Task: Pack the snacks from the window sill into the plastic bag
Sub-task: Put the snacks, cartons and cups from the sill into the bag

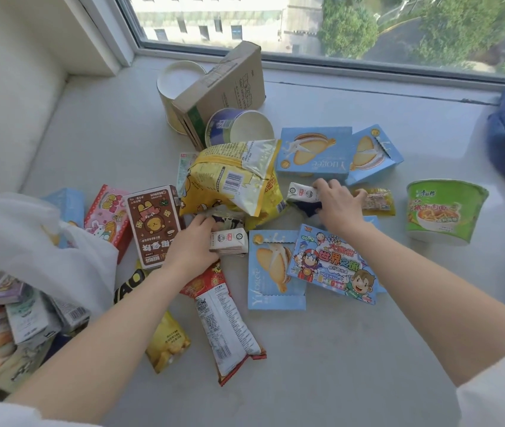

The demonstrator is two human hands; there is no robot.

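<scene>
Both hands are being worked over the snack pile on the window sill [352, 349]. The left hand [194, 241] is being closed around a small white carton [231, 240], fingers curled over its near end, just beside the brown biscuit box [152, 224]. The right hand [334, 200] is being pressed down on a second small white carton [302, 192], fingers curled over it; whether it is already being lifted cannot be told. The plastic bag [29, 241] is lying open at the far left edge of the sill, white and slack, and several packets and cartons are being held in it already, showing below its rim at lower left. Progress is judged partial: some items are bagged, most are still being left out. Remaining on the sill: the big yellow crisp bag [229, 180] at the centre, four blue wafer boxes, the nearest one [272, 272] lying between the arms, a cartoon-printed blue box [334, 269], a long red-and-white packet [223, 328], a small yellow pouch [168, 346], a pink box [108, 217] half against the bag, and a green noodle bowl [442, 211] well apart at right. Paper tubs and a cardboard carton [223, 87] are lying toppled near the window.
</scene>
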